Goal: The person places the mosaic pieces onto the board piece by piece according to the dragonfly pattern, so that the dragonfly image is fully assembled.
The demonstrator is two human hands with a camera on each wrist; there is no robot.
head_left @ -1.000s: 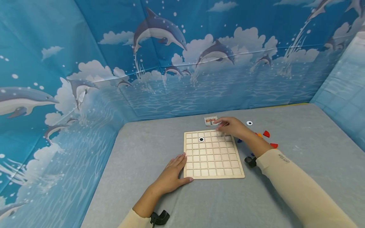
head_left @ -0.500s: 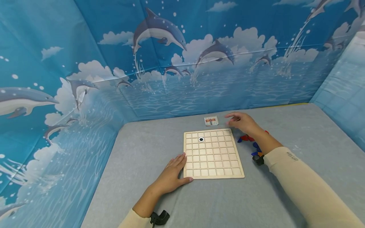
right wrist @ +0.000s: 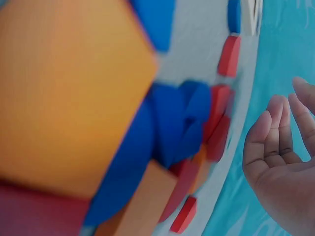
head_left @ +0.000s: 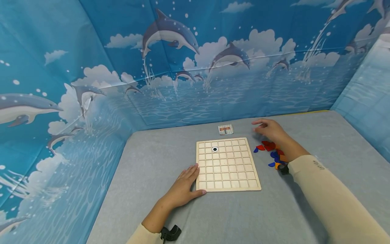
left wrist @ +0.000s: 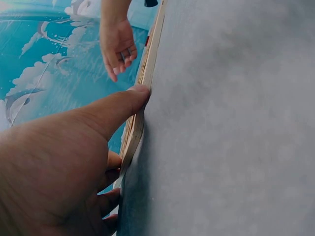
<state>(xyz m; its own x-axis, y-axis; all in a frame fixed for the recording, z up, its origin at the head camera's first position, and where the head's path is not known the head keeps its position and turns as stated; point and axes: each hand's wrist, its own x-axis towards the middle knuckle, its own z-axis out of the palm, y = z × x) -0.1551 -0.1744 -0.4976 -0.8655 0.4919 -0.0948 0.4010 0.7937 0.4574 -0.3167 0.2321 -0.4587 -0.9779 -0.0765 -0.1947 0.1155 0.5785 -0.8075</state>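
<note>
Dolphin backdrop [head_left: 195,95] behind, grey tabletop [head_left: 161,145] under everything. Main change: your right hand [head_left: 269,130] now sits further right than a second ago, off the board and past the card [head_left: 225,129]. So the whole grid is in sight, as are the pieces your forearm partly covers in the earlier shots. Red pieces [head_left: 269,146], blue pieces [head_left: 275,155] and orange pieces [head_left: 283,158] lie bunched just right of the board.

Right fingers: loosely bent, thumb apart from the index, nothing visible in them. A second white disc shows out there one second back; your hand now covers that spot, so can't tell whether it's touched.

Left side is static. Your left hand [head_left: 182,188] rests at the near left corner of the wooden board [head_left: 226,169], thumb on the near edge, fingers fairly straight along the left edge, spread from the thumb. Board sits square to you, steady by my read.

Eye disc [head_left: 215,149] is unmoved in a cell toward the far left; other cells look bare. Judgement: early stage, most pieces unplaced.
</note>
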